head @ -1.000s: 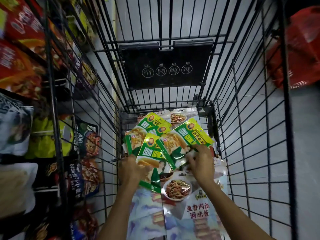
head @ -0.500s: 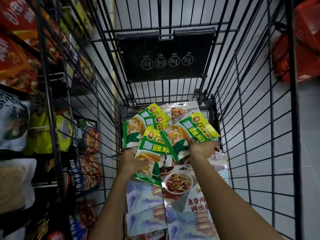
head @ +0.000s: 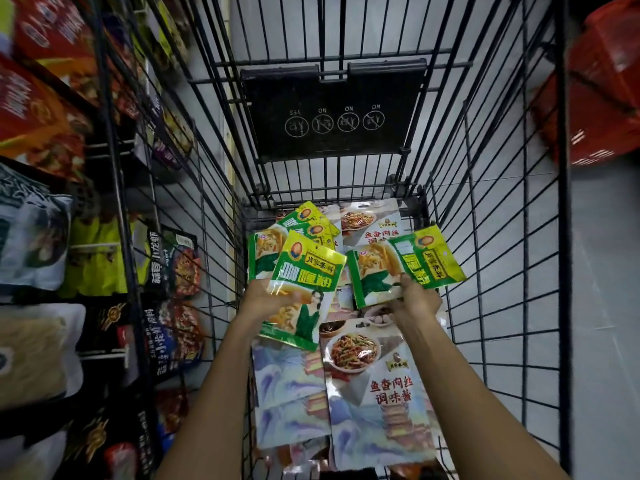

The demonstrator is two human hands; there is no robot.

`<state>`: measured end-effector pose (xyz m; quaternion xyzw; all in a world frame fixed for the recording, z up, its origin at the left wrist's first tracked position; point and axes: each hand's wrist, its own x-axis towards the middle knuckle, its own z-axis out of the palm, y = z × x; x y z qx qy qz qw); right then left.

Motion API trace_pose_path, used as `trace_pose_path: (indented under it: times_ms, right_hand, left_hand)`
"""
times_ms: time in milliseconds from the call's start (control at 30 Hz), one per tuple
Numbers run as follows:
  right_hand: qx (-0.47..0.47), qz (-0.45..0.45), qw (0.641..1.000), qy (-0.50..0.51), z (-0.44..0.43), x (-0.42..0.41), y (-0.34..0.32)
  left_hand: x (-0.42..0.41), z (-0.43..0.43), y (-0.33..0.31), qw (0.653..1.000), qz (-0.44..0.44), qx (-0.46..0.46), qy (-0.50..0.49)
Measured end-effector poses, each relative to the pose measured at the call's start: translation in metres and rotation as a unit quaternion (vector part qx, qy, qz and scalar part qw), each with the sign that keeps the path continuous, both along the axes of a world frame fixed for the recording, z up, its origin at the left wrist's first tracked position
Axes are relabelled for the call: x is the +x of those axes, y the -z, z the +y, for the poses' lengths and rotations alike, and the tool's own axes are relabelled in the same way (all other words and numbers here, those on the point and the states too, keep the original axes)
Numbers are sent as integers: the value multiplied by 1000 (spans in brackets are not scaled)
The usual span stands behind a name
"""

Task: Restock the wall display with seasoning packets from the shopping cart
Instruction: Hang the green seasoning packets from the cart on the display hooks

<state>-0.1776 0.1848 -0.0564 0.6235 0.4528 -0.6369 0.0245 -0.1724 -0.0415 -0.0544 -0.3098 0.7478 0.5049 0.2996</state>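
Packets sit in both hands, low inside the cart [head: 502, 237]; left hand [head: 265, 301] pinches one green packet [head: 306, 289] by its side, more fanned behind it; right hand [head: 415, 301] pinches another packet [head: 398, 271] by its lower edge; each grip has its thumb on the front, I'd guess to gather a bunch before turning to the display [head: 45, 237] on the left; glossy flat pouches, green with yellow tops, probably slippery; white sauce packs [head: 377, 393] lie underneath.
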Motion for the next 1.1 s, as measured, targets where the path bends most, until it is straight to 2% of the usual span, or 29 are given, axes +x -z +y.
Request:
trace_pose_path:
  times_ms: [133,333,600,900,1100]
  right_hand:
    - [-7,22,1000,-8,5,8,-21]
    - [-18,56,996,-62,16,25,-66]
    - [-129,97,978,-132,32,53,-136]
    - [-233,196,894,-328,36,69,-230]
    - [-226,309,789,-481,10,69,-316]
  left_hand:
    - [0,-1,-17,998,26,-10,-64]
    - [11,4,-65,992,85,-6,-93]
    - [42,8,-141,980,143,27,-134]
    - [102,9,-249,952,223,-1,-209]
    - [169,7,-349,893,346,-74,-278]
